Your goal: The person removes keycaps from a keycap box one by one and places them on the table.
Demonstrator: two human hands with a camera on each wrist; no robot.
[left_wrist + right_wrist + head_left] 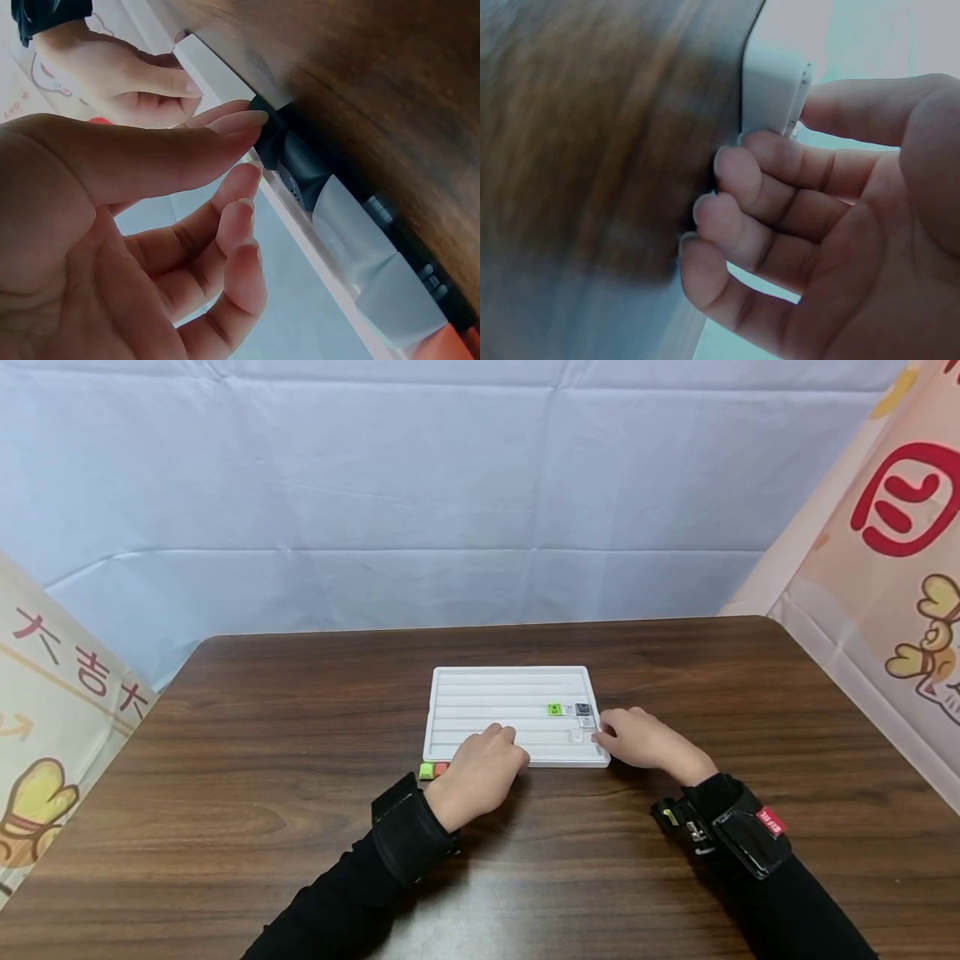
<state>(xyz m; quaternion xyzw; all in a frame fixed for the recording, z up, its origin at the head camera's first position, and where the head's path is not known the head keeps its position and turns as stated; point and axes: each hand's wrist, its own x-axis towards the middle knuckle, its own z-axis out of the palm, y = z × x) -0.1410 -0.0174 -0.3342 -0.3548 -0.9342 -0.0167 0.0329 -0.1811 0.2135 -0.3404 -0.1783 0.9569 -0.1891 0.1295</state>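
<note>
My left hand (483, 772) is at the front edge of a white ridged tray (487, 689). Its thumb and index finger pinch a black keycap (268, 135), seen in the left wrist view at the end of a row of keycaps. Beside that one sit a dark keycap (301, 171), a grey keycap (352, 225) and an orange keycap (442, 346). In the head view the hand hides most of this row. At the tray's right edge, my right hand (641, 739) grips the rim between thumb and fingers, close to the front corner.
Toward the tray's right side lie a green keycap (554, 710), a black keycap (583, 710) and a few pale ones. A green keycap (427, 771) and a red keycap (441, 769) sit at the front left corner. The wooden table (300, 710) ends at a pale cloth (375, 510).
</note>
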